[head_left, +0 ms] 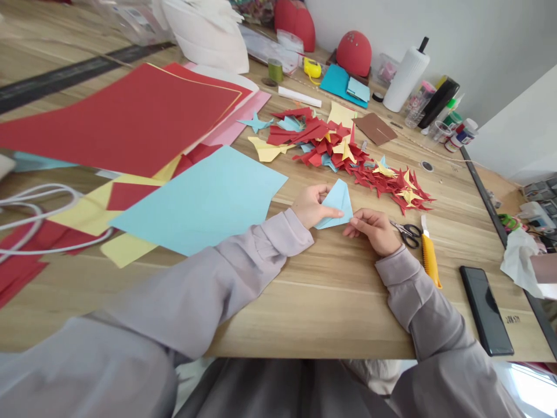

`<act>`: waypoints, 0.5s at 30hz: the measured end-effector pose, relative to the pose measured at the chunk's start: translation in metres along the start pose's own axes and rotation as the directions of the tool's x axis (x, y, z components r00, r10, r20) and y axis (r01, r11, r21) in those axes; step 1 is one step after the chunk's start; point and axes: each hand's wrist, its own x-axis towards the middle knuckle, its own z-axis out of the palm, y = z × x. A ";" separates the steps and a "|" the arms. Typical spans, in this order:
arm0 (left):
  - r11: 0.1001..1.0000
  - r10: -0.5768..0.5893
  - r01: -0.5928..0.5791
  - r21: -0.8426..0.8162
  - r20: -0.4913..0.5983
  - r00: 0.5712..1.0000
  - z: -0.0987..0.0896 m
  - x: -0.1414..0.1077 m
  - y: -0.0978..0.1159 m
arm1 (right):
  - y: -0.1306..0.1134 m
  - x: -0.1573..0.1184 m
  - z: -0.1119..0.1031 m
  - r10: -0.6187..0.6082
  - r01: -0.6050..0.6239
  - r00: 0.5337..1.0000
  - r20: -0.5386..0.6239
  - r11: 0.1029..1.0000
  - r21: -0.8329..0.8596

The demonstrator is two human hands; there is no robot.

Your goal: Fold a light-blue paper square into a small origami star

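Note:
A small folded light blue paper (339,200) is held just above the wooden table. My left hand (312,205) grips its left side, the thumb lying across the lower part. At its lower right corner, the closed fingers of my right hand (372,229) pinch the edge. Beyond both hands lies a long heap of folded red paper pieces (317,134) with some yellow and blue ones mixed in. A large light blue sheet (209,194) rests to the left of my left hand. Black-handled scissors (409,233) and a yellow-handled cutter (429,258) are right of my right hand.
Large red sheets (143,116) cover the left of the wooden table (313,313), near a white cable (43,200). A black phone (485,307) lies at the right. Bottles, a white cylinder (407,79) and a yellow tape measure (312,68) stand behind. Another person's arm (543,268) shows at the right edge.

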 end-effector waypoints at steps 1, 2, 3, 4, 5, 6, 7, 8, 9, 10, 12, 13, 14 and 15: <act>1.000 -0.006 0.006 -0.012 0.010 1.000 0.000 0.000 0.000 | 0.000 0.000 0.000 -0.001 0.001 1.000 0.003 1.000 0.006; 1.000 -0.012 0.012 -0.024 0.020 1.000 0.000 0.000 0.001 | 0.000 0.000 0.000 -0.001 0.001 1.000 0.005 1.000 0.010; 0.999 -0.018 0.019 -0.035 0.032 0.999 -0.001 0.000 0.001 | 0.001 0.000 -0.001 -0.002 0.001 1.000 0.005 1.000 0.015; 0.999 -0.023 0.025 -0.044 0.046 0.999 -0.001 0.000 0.002 | 0.001 0.000 -0.001 -0.002 0.002 1.000 0.005 1.000 0.021; 0.998 -0.029 0.032 -0.054 0.060 0.998 -0.001 0.000 0.002 | 0.001 0.001 -0.001 -0.002 0.001 1.000 0.009 1.000 0.028; 0.997 -0.032 0.037 -0.062 0.072 0.997 -0.001 0.000 0.003 | 0.001 0.001 -0.001 -0.001 0.001 1.000 0.014 0.999 0.037; 0.997 -0.032 0.038 -0.067 0.081 0.996 -0.002 0.000 0.003 | 0.001 0.001 -0.001 -0.001 0.000 1.000 0.019 0.999 0.047; 0.997 -0.030 0.036 -0.070 0.085 0.996 -0.002 0.000 0.004 | 0.001 0.000 -0.001 -0.001 0.000 1.000 0.022 0.999 0.054; 0.997 -0.027 0.033 -0.070 0.084 0.996 -0.002 0.000 0.004 | 0.001 0.000 0.000 0.000 -0.001 1.000 0.025 0.998 0.058; 0.997 -0.023 0.029 -0.068 0.079 0.997 -0.002 0.000 0.004 | 0.001 0.000 0.000 0.000 -0.002 1.000 0.026 0.998 0.060; 0.998 -0.020 0.024 -0.065 0.064 0.998 -0.002 -0.001 0.005 | 0.001 0.000 0.000 -0.002 0.001 1.000 0.018 0.998 0.056; 0.998 -0.022 0.026 -0.064 0.058 0.998 -0.002 -0.001 0.006 | 0.002 0.000 0.000 -0.006 0.005 1.000 0.012 0.998 0.055; 0.998 -0.023 0.027 -0.065 0.052 0.998 -0.002 -0.001 0.006 | 0.002 0.000 0.000 -0.010 0.010 1.000 0.004 0.998 0.056; 0.997 -0.024 0.027 -0.067 0.047 0.999 -0.002 -0.001 0.006 | 0.003 0.000 0.000 -0.014 0.014 1.000 -0.005 0.998 0.059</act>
